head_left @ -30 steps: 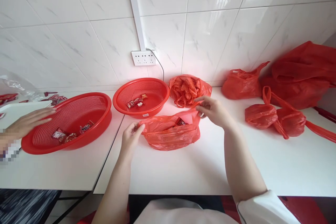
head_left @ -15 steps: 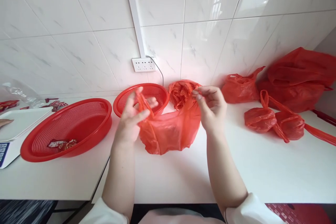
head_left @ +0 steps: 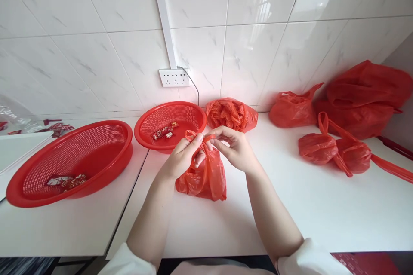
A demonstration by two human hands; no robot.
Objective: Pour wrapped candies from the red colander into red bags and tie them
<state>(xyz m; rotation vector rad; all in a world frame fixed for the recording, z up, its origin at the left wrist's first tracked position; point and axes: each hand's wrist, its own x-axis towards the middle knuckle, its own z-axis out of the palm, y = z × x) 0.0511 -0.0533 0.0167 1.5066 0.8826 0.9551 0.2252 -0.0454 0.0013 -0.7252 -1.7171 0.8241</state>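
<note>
A red plastic bag [head_left: 206, 178] hangs or rests over the white table in front of me, its top gathered and its handles crossed between my hands. My left hand [head_left: 183, 157] pinches one handle, a loop of it sticking up by the thumb. Closed on the other handle, my right hand [head_left: 235, 148] is at the upper right of the bag. The fingers of both hands nearly meet. What the bag contains cannot be made out.
Two red baskets, a large one [head_left: 112, 159] at left and a smaller one [head_left: 151, 114] behind my hands, hold small wrapped packets. Crumpled red bags [head_left: 230, 114] lie by the wall. Tied bags [head_left: 318, 148] and bigger red bags [head_left: 364, 94] stand at right.
My hands have come together from the bag's two sides. The bag, spread wide before, is now narrow and gathered at the top, with its handles crossed.
</note>
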